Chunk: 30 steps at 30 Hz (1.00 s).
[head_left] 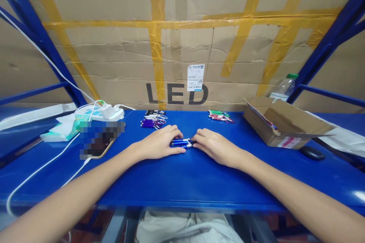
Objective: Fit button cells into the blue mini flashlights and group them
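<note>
On the blue table (182, 178) lie a few small blue keychain flashlights (181, 143) side by side. My left hand (159, 142) rests palm down at their left end, its fingers curled over them. From the other side, my right hand (215, 146) presses its fingertips against their right end. Both hands squeeze the little bundle between them. Farther back lies a pile of purple and black keychain flashlights (153, 119), and to its right a pile of green and red ones (221, 116).
An open cardboard box (282, 127) sits at the right with a plastic bottle (285, 87) behind it and a black mouse (312, 153) in front. A power strip (99, 113), tissue pack (61, 131), phone (98, 140) and white cable (42, 167) lie at the left. Taped cardboard forms the back wall.
</note>
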Each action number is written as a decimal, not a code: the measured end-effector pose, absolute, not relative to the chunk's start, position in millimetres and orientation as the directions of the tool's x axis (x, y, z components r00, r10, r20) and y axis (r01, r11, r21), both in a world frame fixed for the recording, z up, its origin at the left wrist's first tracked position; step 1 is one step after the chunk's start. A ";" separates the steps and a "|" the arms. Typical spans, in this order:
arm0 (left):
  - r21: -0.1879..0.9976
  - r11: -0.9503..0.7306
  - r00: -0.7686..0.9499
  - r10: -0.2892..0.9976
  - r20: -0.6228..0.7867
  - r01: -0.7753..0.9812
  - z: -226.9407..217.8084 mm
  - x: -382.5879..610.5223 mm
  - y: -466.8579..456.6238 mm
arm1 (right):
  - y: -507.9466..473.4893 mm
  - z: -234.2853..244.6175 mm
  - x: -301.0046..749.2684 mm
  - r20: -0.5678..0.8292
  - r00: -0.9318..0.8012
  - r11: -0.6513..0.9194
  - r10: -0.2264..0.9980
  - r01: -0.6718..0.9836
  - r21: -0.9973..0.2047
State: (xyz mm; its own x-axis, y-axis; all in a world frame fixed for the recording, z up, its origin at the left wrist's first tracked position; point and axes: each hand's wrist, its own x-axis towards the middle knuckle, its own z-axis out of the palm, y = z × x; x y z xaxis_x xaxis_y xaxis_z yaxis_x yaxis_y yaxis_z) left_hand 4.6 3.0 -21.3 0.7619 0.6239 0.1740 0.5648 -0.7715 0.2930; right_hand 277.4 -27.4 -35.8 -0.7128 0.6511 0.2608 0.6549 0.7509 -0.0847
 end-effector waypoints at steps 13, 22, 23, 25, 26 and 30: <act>0.306 -0.790 0.786 0.595 0.170 0.532 -22.9 -0.7 8.8 | -20.5 -35.1 284.9 0.243 -0.650 0.688 0.720 0.623 -0.373; 0.343 -0.789 0.793 0.585 0.168 0.509 -19.3 -3.5 8.7 | -19.3 -34.8 285.2 0.224 -0.657 0.686 0.720 0.625 -0.372; 0.348 -0.787 0.795 0.585 0.161 0.509 -18.9 -3.7 8.8 | -19.5 -34.4 285.0 0.226 -0.657 0.687 0.719 0.624 -0.372; 0.354 -0.782 0.793 0.589 0.154 0.513 -18.8 -3.9 9.2 | -19.8 -34.6 284.1 0.223 -0.639 0.669 0.737 0.639 -0.379; 0.354 -0.778 0.788 0.596 0.153 0.519 -19.1 -3.8 9.5 | -20.0 -35.0 283.5 0.217 -0.627 0.656 0.749 0.651 -0.383; 0.351 -0.766 0.778 0.612 0.143 0.538 -20.7 -3.6 10.5 | -20.4 -37.8 281.7 0.220 -0.591 0.624 0.776 0.669 -0.404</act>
